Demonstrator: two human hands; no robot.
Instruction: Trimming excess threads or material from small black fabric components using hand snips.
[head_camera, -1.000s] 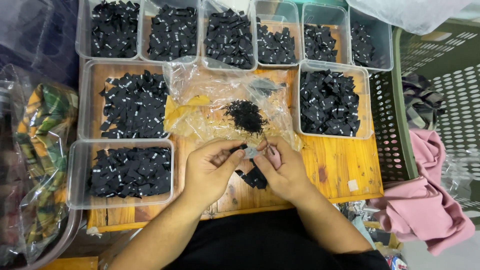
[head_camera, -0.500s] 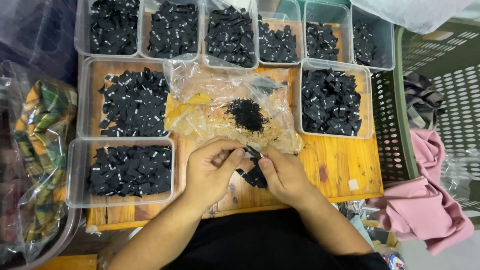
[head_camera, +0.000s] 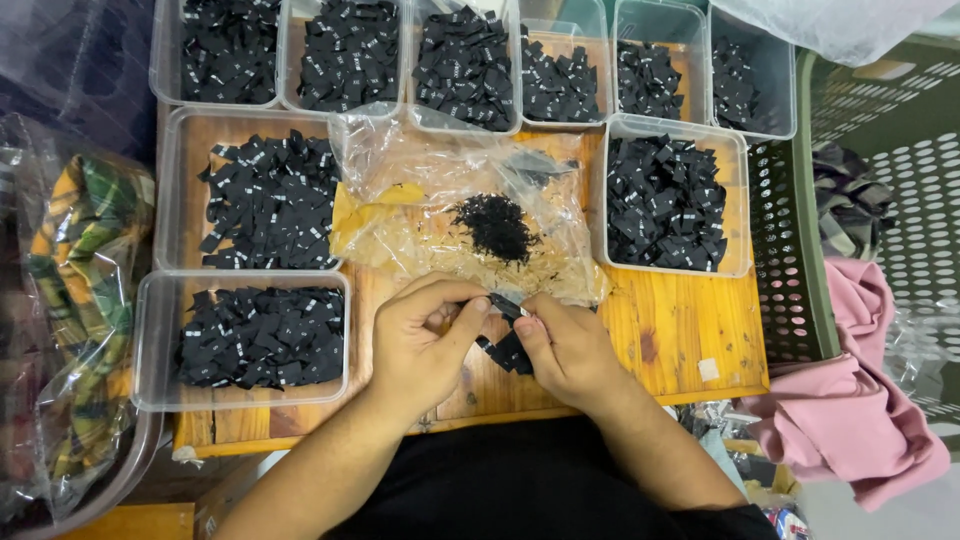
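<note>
Small black woven fabric label: flat rectangle, tilted, pinched between both thumbs above the wooden bench. Small cluster of matching black labels: loosely stacked, held beneath it against the right palm.

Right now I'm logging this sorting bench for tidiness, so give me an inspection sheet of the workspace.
Surface: wooden tabletop, mostly covered by trays.
Job's things: small black fabric labels pinched between both hands; a pile of black scraps on a clear plastic bag.
Clutter: clear plastic trays filled with black labels, along the back and both sides.
Fingers: left hand and right hand meet over the labels.
Cables: nothing seen.
Surroundings: green perforated basket and pink cloth to the right; bagged plaid fabric to the left.
</note>
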